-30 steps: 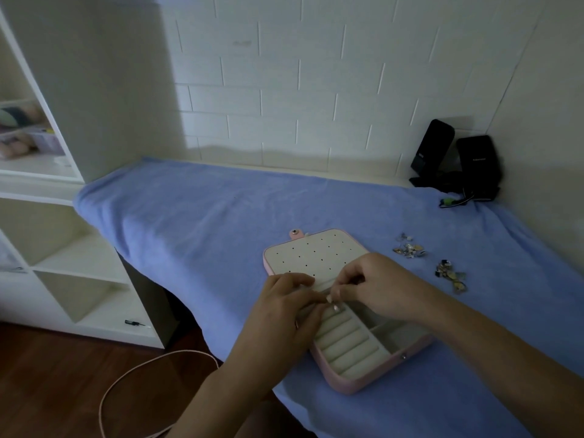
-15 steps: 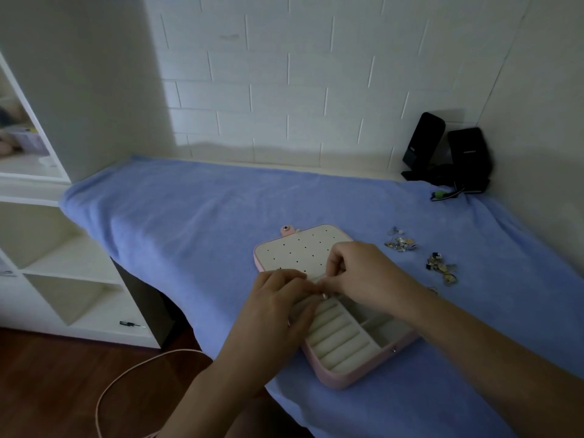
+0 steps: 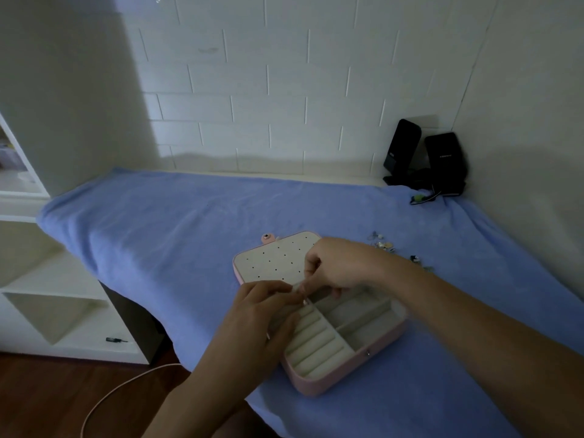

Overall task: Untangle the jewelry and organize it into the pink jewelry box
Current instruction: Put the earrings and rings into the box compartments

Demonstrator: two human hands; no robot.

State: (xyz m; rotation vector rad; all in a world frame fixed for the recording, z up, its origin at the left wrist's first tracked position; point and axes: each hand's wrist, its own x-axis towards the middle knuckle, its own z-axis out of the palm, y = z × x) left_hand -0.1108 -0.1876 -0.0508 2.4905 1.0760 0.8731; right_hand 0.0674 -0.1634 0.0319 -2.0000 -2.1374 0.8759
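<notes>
The pink jewelry box [image 3: 319,385] lies open on the blue towel, its cream lid panel with small holes [image 3: 275,259] at the back and ring rolls and compartments at the front. Over the box's hinge my left hand [image 3: 262,314] and my right hand [image 3: 335,267] meet fingertip to fingertip. Together they pinch a small piece of jewelry [image 3: 305,301], too small to identify, just above the top of the ring rolls. A loose heap of jewelry [image 3: 384,243] lies on the towel to the right of the box, partly hidden behind my right wrist.
The blue towel [image 3: 177,222] covers the table, whose left edge drops beside white shelves [image 3: 41,298]. Two black speakers [image 3: 426,156] stand in the back right corner with a small green-tipped cable [image 3: 422,198] in front. A pale cord [image 3: 126,387] runs over the wooden floor.
The camera has shifted slightly. Both hands stay joined over the box hinge, and my right hand has lifted a little, uncovering the compartments on the box's right side.
</notes>
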